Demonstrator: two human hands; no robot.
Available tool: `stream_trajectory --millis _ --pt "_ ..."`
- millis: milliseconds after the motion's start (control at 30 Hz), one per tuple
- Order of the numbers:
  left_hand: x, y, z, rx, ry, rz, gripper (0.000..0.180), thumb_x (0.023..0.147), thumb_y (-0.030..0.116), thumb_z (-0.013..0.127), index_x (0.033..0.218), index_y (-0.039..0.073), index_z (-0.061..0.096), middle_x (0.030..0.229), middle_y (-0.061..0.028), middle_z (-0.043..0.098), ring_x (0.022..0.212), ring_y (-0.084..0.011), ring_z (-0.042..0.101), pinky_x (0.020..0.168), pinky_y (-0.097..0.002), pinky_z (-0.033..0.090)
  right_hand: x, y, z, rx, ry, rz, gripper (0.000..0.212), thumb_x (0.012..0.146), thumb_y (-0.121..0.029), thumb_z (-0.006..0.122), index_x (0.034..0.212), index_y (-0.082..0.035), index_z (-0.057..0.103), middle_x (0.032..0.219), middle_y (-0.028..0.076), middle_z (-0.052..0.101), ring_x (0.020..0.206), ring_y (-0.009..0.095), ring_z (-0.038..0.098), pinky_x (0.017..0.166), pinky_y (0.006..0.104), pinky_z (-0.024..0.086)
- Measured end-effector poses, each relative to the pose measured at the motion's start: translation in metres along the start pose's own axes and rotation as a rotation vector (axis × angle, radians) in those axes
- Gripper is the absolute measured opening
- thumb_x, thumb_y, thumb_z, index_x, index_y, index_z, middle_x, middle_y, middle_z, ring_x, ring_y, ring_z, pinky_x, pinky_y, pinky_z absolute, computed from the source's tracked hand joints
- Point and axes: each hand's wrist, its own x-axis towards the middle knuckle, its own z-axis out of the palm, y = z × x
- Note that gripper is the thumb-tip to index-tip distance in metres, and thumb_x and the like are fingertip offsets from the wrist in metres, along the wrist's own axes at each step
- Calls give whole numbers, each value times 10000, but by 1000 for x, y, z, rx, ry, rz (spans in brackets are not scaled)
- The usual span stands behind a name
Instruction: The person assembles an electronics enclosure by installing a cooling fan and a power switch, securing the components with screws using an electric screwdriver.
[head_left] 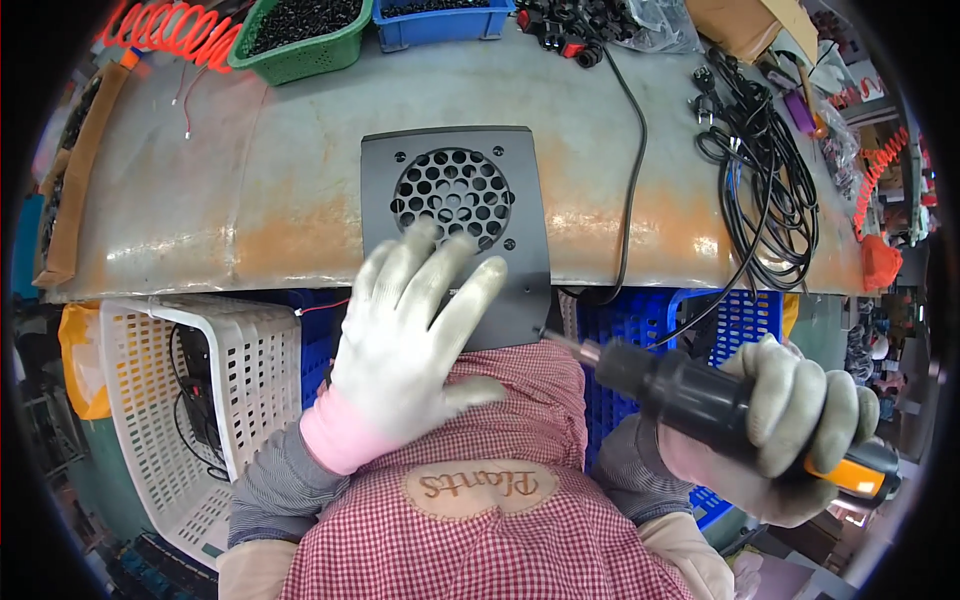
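Observation:
A dark grey metal panel (380,180) with a round grille of holes lies at the table's near edge, its lower part jutting over my lap. Screws show at corners around the grille. My left hand (405,330), in a white glove with a pink cuff, rests over the panel's lower left with fingers spread. In my gloved right hand (800,410) is a black electric screwdriver (700,395) with an orange part at its rear. Its bit points left, with the tip at the panel's lower right corner; whether it touches a screw I cannot tell.
A green basket (295,55) and a blue bin (445,27) of small black parts stand at the back. Coiled black cables (770,210) lie on the right of the metal table (260,190). Below its edge are a white crate (260,380) and blue crates (625,325).

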Motion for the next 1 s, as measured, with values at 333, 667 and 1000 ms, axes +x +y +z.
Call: stream_trajectory --millis 333,667,1000 --pt "1 -17 37 196 99 16 691 510 -33 679 1190 8 565 1242 -187 550 1171 -395 497 998 -525 371 13 42 -21 -136 -600 123 546 820 -187 746 1277 -36 489 883 25 594 599 116 577 499 234 461" --pt "-1 -19 43 156 148 -5 509 690 34 649 1194 58 585 1261 -161 556 1150 -384 520 981 -605 353 64 50 -1 -97 -1175 498 502 744 -87 818 1072 -87 438 927 100 623 707 195 670 571 282 589" --pt "-2 -26 45 170 176 -10 341 783 157 585 1102 52 647 1218 -138 578 1159 -343 535 970 -584 379 60 74 12 -74 -1165 508 512 709 -86 837 1065 -93 469 856 73 648 702 185 678 558 282 595"
